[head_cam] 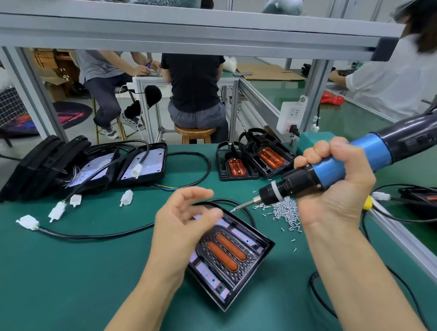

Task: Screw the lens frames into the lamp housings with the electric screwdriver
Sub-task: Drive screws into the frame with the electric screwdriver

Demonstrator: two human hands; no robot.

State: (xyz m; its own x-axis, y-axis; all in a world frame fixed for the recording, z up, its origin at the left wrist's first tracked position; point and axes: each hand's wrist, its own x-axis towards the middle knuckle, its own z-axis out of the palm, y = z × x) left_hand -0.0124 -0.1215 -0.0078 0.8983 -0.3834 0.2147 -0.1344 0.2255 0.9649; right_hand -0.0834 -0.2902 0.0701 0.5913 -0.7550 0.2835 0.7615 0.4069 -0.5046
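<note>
A black lamp housing [263,247] lies on the green mat in front of me, with a lens frame [226,252] carrying two orange strips seated in it. My right hand [337,183] grips the blue and black electric screwdriver [346,164], held nearly level, its bit pointing left just above the housing's far corner. My left hand [183,227] hovers over the housing's left part, fingers relaxed and a little blurred, holding nothing I can make out. A heap of small silver screws [285,212] lies right of the housing.
Several housings with cables and white connectors [126,197] lie at the back left. Lens frames with orange inserts [253,160] stand at the back middle. More parts [434,199] sit at the right edge. People work at benches beyond the aluminium frame [177,31].
</note>
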